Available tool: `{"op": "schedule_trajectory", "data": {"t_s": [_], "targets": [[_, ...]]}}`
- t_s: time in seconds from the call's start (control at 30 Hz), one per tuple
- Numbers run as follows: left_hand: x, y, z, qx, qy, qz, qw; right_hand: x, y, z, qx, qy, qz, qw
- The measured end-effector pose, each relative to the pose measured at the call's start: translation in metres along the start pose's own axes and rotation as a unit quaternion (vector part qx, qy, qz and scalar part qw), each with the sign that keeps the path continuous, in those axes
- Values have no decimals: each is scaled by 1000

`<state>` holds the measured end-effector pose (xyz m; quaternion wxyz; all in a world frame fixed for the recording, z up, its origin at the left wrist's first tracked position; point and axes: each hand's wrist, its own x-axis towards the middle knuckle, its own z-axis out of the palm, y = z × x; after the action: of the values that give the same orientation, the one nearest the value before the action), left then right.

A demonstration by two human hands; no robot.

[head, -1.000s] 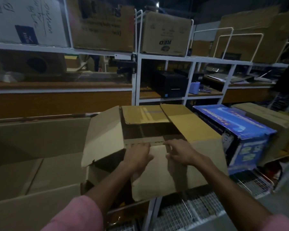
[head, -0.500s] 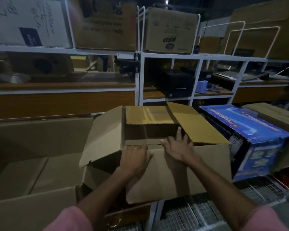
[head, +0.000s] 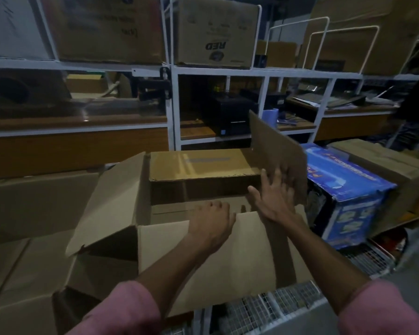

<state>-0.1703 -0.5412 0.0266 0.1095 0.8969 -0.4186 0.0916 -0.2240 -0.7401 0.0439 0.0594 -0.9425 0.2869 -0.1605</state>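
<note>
Brown corrugated cardboard box [head: 203, 193] sits open directly in front of both hands, its left flap [head: 111, 201] splayed outward and its far flap [head: 203, 165] folded level. The left hand [head: 211, 221] curls its fingers over the top edge of the near flap [head: 228, 262], gripping it. The right hand [head: 273, 197], fingers straight and spread, presses against the raised right flap [head: 276, 151], just beside a blue printed carton [head: 348, 184].

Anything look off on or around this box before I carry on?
The shelf carton above sits upside down: its RED print is inverted. The blue box, right of the open box, looks crumpled at its near top corner.
</note>
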Motion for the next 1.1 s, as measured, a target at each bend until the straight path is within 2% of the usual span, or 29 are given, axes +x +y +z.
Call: {"op": "schedule_trajectory", "data": {"t_s": [0.1, 0.23, 0.37, 0.43, 0.53, 0.67, 0.77, 0.87, 1.1], "targets": [[-4, -2, 8, 39, 25, -5, 999, 8, 36, 6, -38, -21, 40, 998], [0, 1, 10, 65, 39, -6, 997, 19, 55, 9, -5, -88, 79, 993], [2, 2, 12, 86, 51, -16, 995, 26, 56, 16, -3, -77, 69, 995], [1, 1, 12, 87, 62, -9, 994, 21, 51, 14, 1, -26, 36, 999], [-2, -1, 13, 75, 76, -2, 994, 0, 29, 6, 39, 41, -66, 996], [-5, -5, 14, 31, 83, 35, 995, -29, -4, 17, 65, 17, -187, 980], [-11, -12, 9, 65, 50, 65, 995, -37, -14, 19, 79, 3, -237, 968], [-23, -22, -1, 100, 31, 39, 994, -45, -11, 15, 72, -47, -303, 949], [-55, -34, -21, 62, -36, 19, 997, -70, -17, 1, 96, -62, -273, 955]]}}
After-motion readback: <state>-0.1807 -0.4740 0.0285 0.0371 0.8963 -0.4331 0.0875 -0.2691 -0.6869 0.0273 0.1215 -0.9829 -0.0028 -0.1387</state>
